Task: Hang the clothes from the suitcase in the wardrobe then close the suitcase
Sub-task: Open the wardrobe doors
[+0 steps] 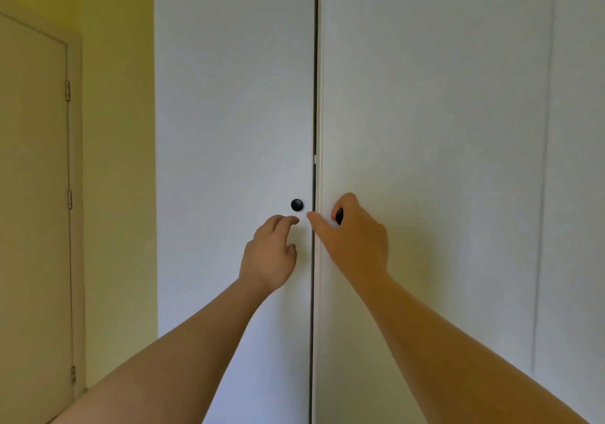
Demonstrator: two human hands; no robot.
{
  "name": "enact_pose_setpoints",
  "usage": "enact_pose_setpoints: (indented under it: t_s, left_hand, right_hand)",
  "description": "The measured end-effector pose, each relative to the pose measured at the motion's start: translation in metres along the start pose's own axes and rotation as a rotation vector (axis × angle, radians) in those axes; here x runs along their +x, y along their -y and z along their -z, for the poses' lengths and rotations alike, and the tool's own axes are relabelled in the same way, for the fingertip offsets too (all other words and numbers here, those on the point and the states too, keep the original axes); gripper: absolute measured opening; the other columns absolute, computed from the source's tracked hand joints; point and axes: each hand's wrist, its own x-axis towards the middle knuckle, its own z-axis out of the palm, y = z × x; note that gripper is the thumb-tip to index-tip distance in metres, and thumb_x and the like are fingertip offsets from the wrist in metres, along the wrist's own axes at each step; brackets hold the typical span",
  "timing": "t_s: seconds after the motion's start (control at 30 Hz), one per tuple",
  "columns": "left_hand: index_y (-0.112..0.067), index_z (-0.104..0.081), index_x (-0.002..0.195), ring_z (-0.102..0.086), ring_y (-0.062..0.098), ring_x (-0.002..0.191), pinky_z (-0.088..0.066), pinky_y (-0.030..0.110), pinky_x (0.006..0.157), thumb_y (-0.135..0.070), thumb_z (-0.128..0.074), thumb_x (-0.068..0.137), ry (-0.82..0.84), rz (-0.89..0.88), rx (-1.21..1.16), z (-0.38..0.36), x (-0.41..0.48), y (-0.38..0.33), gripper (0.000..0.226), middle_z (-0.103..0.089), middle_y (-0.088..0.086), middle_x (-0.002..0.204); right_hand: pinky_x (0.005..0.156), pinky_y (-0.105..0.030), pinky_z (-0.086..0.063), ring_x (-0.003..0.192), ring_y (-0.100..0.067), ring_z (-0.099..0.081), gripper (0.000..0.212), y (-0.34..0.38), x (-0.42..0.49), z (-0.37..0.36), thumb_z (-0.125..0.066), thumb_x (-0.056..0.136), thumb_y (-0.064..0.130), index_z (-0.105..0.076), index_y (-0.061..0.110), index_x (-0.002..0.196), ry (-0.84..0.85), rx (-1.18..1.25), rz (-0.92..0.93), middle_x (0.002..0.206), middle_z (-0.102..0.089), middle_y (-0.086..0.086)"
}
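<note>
At wardrobe [425,129] front, doors nearly closed. Right grip [355,237] curled round right knob [339,216]. Left grip [270,253] relaxed, empty, at 7 o'clock from left knob [297,205], not touching. Advice: pinch left knob also, pull both doors evenly outward. Not in view: suitcase, clothes.

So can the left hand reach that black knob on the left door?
Probably yes. The left hand hovers just below the left knob, fingers almost at it, nothing between. The right hand grips the right knob.
</note>
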Motion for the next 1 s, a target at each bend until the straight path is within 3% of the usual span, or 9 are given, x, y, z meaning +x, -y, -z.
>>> enact_pose_setpoints:
  t_s: [0.13, 0.27, 0.37, 0.53, 0.63, 0.77, 0.83, 0.9, 1.0]
  left_hand:
    - [-0.017, -0.047, 0.133, -0.045, 0.018, 0.125, -0.038, 0.028, 0.100, -0.009, -0.047, 0.093, -0.040, 0.015, -0.070, 0.028, -0.040, -0.046, 0.040, -0.044, 0.001, 0.138]
    - [-0.019, -0.047, 0.132, -0.046, 0.018, 0.125, -0.039, 0.026, 0.102, -0.012, -0.048, 0.095, 0.004, 0.020, -0.043, 0.049, -0.071, -0.089, 0.038, -0.042, 0.000, 0.141]
    - [-0.019, -0.048, 0.132, -0.046, 0.020, 0.125, -0.039, 0.025, 0.101, -0.014, -0.049, 0.095, 0.025, 0.026, -0.052, 0.060, -0.084, -0.118, 0.037, -0.040, 0.001, 0.142]
    - [-0.017, -0.050, 0.130, -0.049, 0.022, 0.120, -0.045, 0.030, 0.099, -0.017, -0.055, 0.093, 0.104, -0.043, -0.084, 0.065, -0.110, -0.158, 0.037, -0.040, 0.001, 0.141]
    - [-0.017, -0.051, 0.129, -0.049, 0.022, 0.118, -0.047, 0.031, 0.096, -0.019, -0.055, 0.092, 0.140, -0.073, -0.075, 0.067, -0.118, -0.169, 0.037, -0.041, 0.001, 0.140]
    - [-0.022, -0.049, 0.131, -0.045, 0.021, 0.124, -0.041, 0.032, 0.103, -0.025, -0.054, 0.093, 0.149, -0.103, -0.039, 0.072, -0.120, -0.180, 0.039, -0.042, 0.002, 0.140]
    - [-0.020, -0.048, 0.132, -0.046, 0.022, 0.124, -0.041, 0.033, 0.104, -0.024, -0.052, 0.094, 0.160, -0.105, -0.010, 0.074, -0.121, -0.182, 0.039, -0.041, 0.003, 0.141]
    - [-0.019, -0.047, 0.134, -0.046, 0.022, 0.124, -0.040, 0.032, 0.103, -0.023, -0.053, 0.094, 0.174, -0.105, 0.030, 0.075, -0.122, -0.178, 0.041, -0.041, 0.002, 0.142]
    - [-0.020, -0.045, 0.135, -0.047, 0.023, 0.123, -0.042, 0.032, 0.101, -0.022, -0.053, 0.094, 0.205, -0.109, 0.088, 0.072, -0.117, -0.168, 0.043, -0.043, 0.002, 0.141]
  right_hand:
    - [0.076, -0.032, -0.045, 0.066, -0.013, -0.043, 0.039, 0.013, -0.037, 0.057, -0.061, 0.083, 0.049, -0.037, 0.018, 0.086, 0.019, -0.003, -0.047, 0.065, -0.032, 0.012]
    - [0.055, -0.019, -0.034, 0.070, -0.015, -0.042, 0.035, 0.012, -0.074, 0.112, -0.062, 0.084, 0.044, -0.036, 0.020, 0.085, -0.062, 0.023, -0.062, 0.072, -0.034, 0.007]
    - [0.055, -0.016, -0.030, 0.079, -0.014, -0.043, 0.031, 0.005, -0.096, 0.142, -0.062, 0.084, 0.042, -0.042, 0.020, 0.092, -0.149, -0.022, -0.039, 0.090, -0.040, 0.003]
    - [0.064, -0.028, -0.047, 0.085, -0.032, -0.063, 0.035, 0.012, -0.118, 0.172, -0.079, 0.067, 0.017, -0.059, 0.005, 0.093, -0.382, -0.133, -0.010, 0.103, -0.061, -0.018]
    - [0.083, -0.050, -0.051, 0.104, -0.041, -0.064, 0.054, 0.024, -0.123, 0.187, -0.087, 0.054, 0.018, -0.068, 0.011, 0.104, -0.411, -0.439, 0.139, 0.121, -0.062, -0.021]
    - [0.096, -0.051, -0.044, 0.115, -0.032, -0.060, 0.048, 0.031, -0.126, 0.193, -0.086, 0.058, 0.031, -0.073, 0.019, 0.102, -0.240, -0.637, 0.332, 0.118, -0.067, -0.010]
    - [0.110, -0.045, -0.031, 0.131, -0.029, -0.046, 0.035, 0.031, -0.131, 0.193, -0.068, 0.080, 0.030, -0.067, 0.021, 0.114, -0.038, -0.658, 0.264, 0.131, -0.059, -0.006]
    - [0.117, -0.042, -0.010, 0.143, -0.025, -0.021, 0.040, 0.022, -0.133, 0.187, -0.042, 0.096, 0.030, -0.048, 0.021, 0.134, 0.157, -0.609, 0.185, 0.149, -0.038, -0.003]
    - [0.115, -0.040, -0.013, 0.139, -0.023, -0.025, 0.040, 0.013, -0.133, 0.179, -0.038, 0.097, 0.033, -0.044, 0.023, 0.135, 0.281, -0.553, 0.085, 0.147, -0.037, 0.000]
